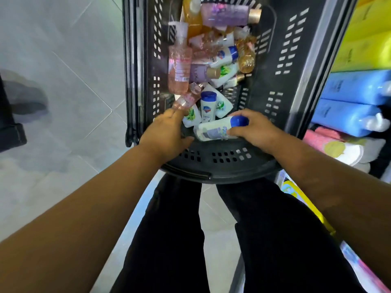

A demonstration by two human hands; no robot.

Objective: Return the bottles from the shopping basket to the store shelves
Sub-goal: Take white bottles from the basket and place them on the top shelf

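Observation:
A black slotted shopping basket (213, 160) stands on the floor in front of me, holding several bottles: pink, orange, purple and white ones with blue caps. My right hand (257, 132) grips a white bottle with a blue cap (215, 129) lying near the basket's near wall. My left hand (167, 133) reaches into the basket's left side, fingertips touching a small pink bottle (186, 100); whether it grips that bottle I cannot tell. A tall pink pump bottle (179, 66) lies along the left wall.
Store shelves on the right carry yellow packs (368, 39), blue packs (353, 102) and pink and white items (338, 144). Pale tiled floor (63, 81) spreads to the left. My dark trouser legs (211, 240) are below the basket. A dark object (10, 132) sits at the left edge.

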